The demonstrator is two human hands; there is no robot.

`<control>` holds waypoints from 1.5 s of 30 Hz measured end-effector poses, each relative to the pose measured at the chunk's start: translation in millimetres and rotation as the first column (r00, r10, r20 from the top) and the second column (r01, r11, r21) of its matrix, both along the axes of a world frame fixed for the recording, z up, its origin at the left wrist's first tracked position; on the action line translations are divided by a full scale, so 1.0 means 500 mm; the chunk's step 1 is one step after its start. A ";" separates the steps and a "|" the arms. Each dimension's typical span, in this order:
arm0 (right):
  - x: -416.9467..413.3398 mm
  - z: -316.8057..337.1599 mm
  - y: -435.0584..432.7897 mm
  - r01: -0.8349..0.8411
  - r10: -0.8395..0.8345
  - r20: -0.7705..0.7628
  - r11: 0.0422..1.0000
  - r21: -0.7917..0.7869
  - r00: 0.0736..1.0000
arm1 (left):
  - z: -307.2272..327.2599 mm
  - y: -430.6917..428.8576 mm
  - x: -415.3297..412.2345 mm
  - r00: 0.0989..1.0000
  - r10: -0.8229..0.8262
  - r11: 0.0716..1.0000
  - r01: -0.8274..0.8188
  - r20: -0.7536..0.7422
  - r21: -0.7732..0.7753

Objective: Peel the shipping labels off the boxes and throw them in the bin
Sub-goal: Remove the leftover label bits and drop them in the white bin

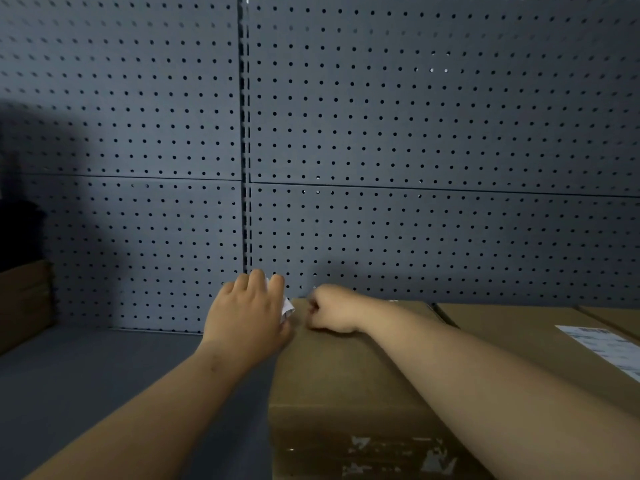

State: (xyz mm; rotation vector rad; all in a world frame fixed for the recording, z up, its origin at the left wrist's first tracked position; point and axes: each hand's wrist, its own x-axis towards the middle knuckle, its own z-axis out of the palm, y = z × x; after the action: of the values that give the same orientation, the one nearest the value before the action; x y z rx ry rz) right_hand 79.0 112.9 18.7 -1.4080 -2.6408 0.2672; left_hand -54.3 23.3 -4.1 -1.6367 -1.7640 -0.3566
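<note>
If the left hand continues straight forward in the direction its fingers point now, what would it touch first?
Most likely the grey pegboard wall behind the shelf. The left hand, holding crumpled white paper, points away from the camera toward it, with nothing visible between. The gap is hard to judge.

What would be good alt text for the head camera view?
Two bare hands work at the far edge of a cardboard box on a grey shelf; the left hand clutches crumpled white paper, the right hand is fisted. A neighbouring box carries a shipping label.
</note>
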 end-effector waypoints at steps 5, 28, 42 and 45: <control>0.012 0.013 -0.029 0.038 -0.040 0.044 0.998 0.040 0.998 | 0.004 0.001 0.000 0.999 0.027 0.999 -0.026 0.022 -0.041; 0.227 0.013 -0.168 -0.135 0.125 0.105 0.987 0.092 0.987 | 0.038 -0.037 0.065 0.999 0.017 1.000 -0.017 0.029 -0.023; 0.295 0.034 -0.126 0.077 -0.080 0.003 0.963 0.257 0.997 | 0.079 -0.044 0.185 0.983 -0.172 0.985 0.170 0.056 0.040; 0.329 0.057 -0.146 0.092 -0.062 -0.110 0.951 0.296 0.992 | 0.090 -0.032 0.249 0.965 -0.260 0.964 0.258 0.029 0.062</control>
State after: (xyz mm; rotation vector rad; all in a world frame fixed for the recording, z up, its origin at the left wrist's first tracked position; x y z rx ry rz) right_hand 243.6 40.2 47.2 -1.3533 -2.4138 -0.0714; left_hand 70.3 7.0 41.1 -1.8338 -1.5512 -0.5559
